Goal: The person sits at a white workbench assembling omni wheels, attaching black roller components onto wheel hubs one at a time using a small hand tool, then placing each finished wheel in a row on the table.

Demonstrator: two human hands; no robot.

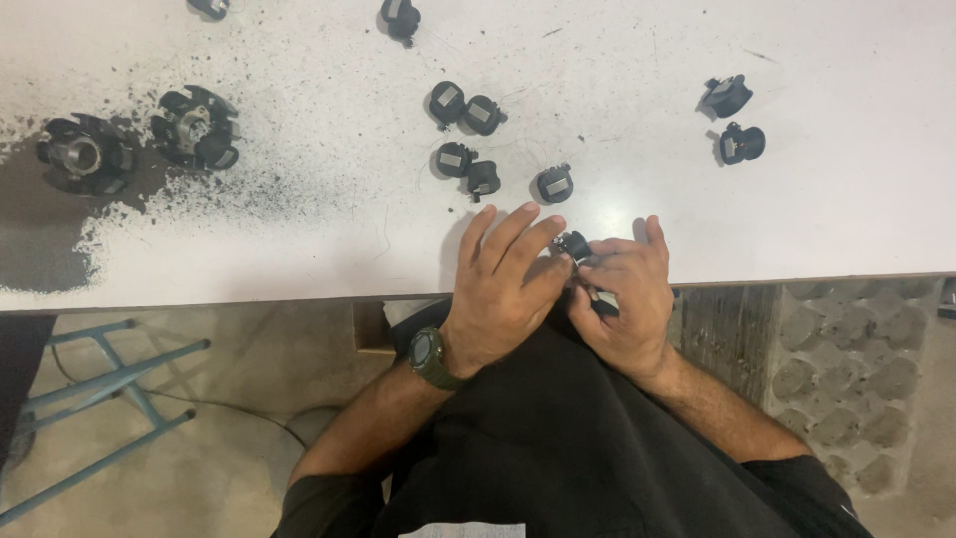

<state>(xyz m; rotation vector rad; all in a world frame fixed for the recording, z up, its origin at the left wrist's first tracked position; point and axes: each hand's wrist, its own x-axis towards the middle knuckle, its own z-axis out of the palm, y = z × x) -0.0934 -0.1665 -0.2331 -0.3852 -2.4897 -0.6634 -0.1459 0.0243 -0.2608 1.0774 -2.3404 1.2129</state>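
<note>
Both hands meet at the near table edge. The left hand [503,289], a watch [430,357] on its wrist, lies fingers spread and angled toward two o'clock, fingertips resting against a small black part [573,243]. The right hand [627,299] is curled, pinching that part from the four o'clock side; a dark tool-like piece [604,307] shows under its fingers, too hidden to identify. Judged: the part is held at the edge so that both wrists brace on the table.

The white table [846,219] carries a black powder stain [60,229] at nine o'clock.

Count, largest first:
- Two large slotted black rings [139,144], at ten o'clock, standing in the stain.
- Five small black parts with grey faces [488,149], clustered at twelve o'clock, near the hands, likely kept within reach.
- Two similar parts [732,120] at two o'clock, well apart, seemingly set aside.
- Two more [398,15] at the far edge, one cut off by the frame.

A blue stool frame [110,389] stands at eight o'clock.
</note>
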